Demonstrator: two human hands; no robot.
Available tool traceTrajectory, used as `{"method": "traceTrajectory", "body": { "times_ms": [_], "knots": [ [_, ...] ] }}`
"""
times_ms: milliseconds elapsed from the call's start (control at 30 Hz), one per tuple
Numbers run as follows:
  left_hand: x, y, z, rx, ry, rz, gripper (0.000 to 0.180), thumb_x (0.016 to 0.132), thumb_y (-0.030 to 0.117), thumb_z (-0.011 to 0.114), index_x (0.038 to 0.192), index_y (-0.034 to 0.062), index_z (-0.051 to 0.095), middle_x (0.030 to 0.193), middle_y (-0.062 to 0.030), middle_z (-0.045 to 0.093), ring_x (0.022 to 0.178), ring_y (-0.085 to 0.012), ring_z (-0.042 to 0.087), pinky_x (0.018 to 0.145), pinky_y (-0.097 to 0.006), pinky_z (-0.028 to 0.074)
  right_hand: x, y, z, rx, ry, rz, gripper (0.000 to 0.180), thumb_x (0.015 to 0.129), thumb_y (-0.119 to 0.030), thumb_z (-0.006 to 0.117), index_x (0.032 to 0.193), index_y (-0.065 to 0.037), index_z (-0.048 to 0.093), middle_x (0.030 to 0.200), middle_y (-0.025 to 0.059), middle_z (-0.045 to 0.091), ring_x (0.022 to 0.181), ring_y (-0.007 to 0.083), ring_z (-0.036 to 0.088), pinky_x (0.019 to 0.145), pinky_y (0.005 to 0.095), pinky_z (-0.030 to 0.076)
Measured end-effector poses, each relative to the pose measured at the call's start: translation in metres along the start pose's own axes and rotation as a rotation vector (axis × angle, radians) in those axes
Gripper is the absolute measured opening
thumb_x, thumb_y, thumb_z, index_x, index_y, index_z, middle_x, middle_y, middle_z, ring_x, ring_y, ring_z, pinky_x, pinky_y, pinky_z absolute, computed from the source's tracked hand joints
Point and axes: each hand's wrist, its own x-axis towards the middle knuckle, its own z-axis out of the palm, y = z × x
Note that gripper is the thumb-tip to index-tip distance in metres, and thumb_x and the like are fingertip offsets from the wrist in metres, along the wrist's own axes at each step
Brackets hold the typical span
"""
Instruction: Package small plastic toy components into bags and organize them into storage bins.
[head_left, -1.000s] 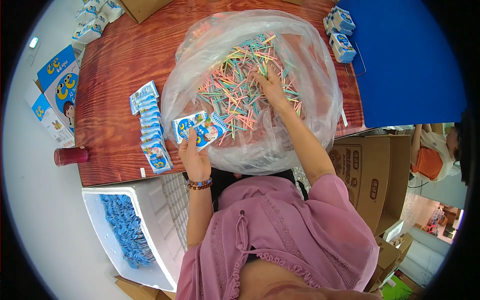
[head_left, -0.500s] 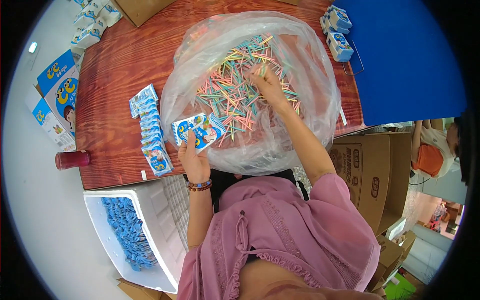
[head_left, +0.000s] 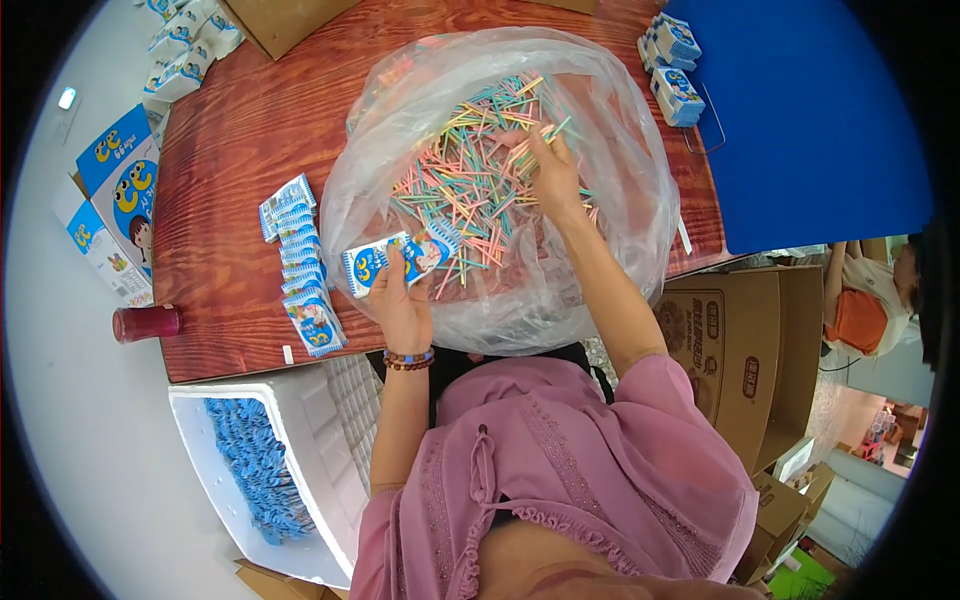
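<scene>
A large clear plastic bag [head_left: 350,180] lies with its mouth spread wide on the table. Inside it is a loose pile of thin pastel sticks [head_left: 465,190] in pink, yellow and blue-green. My right hand [head_left: 557,185] is over the far right of the pile, its fingers closed around a small bunch of sticks [head_left: 522,155]. At the near left rim of the bag, my left hand [head_left: 402,312] grips small blue-and-white packets [head_left: 368,266], which overlap and fan toward the pile. Whether one of the packets is open at its end, I cannot tell.
Left of the bag lies an overlapping row of similar packets [head_left: 300,255]. A red-lidded jar [head_left: 146,322] is at the table's left edge. Below stands a white foam box [head_left: 285,420] holding many blue packets. Cardboard boxes [head_left: 770,350] and a blue board [head_left: 800,130] are at right.
My right hand has shifted slightly right, and the sticks in its fingers now show more plainly. My left hand has moved a little right with the packets, which have tilted.
</scene>
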Motion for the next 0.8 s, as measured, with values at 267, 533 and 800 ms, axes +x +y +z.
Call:
{"method": "traceTrajectory", "body": {
  "times_ms": [267,533,800],
  "knots": [
    [0.015,-0.017,0.030,-0.081,-0.051,-0.091,0.016,0.094,0.021,0.062,0.089,0.0064,0.063,0.088,-0.0045,0.068,0.074,-0.0134,0.065,0.061,-0.026,0.052,-0.029,-0.029,0.049,0.693,-0.104,-0.145,0.018,0.100,-0.021,0.047,0.108,-0.006,0.051,0.107,0.0162,0.065,0.119,0.0336,0.055,0.106,0.0448,0.040],
    [0.013,-0.004,0.024,-0.041,-0.008,-0.062,0.019,0.096,0.024,0.059,0.094,0.0051,0.064,0.093,-0.0036,0.068,0.083,-0.0124,0.064,0.066,-0.026,0.050,-0.009,0.015,0.019,-0.252,-0.017,-0.270,0.016,0.100,-0.021,0.048,0.100,-0.005,0.053,0.100,0.0087,0.068,0.083,0.0134,0.058,0.074,0.0266,0.044],
    [0.013,-0.011,0.017,-0.089,-0.069,-0.094,0.018,0.096,0.023,0.059,0.091,0.0062,0.063,0.089,-0.0036,0.068,0.077,-0.0125,0.064,0.063,-0.027,0.051,-0.025,-0.032,0.053,0.622,-0.158,-0.010,0.025,0.102,-0.023,0.043,0.107,-0.001,0.053,0.110,0.0199,0.064,0.114,0.0286,0.057,0.107,0.0428,0.038]
  ]
}}
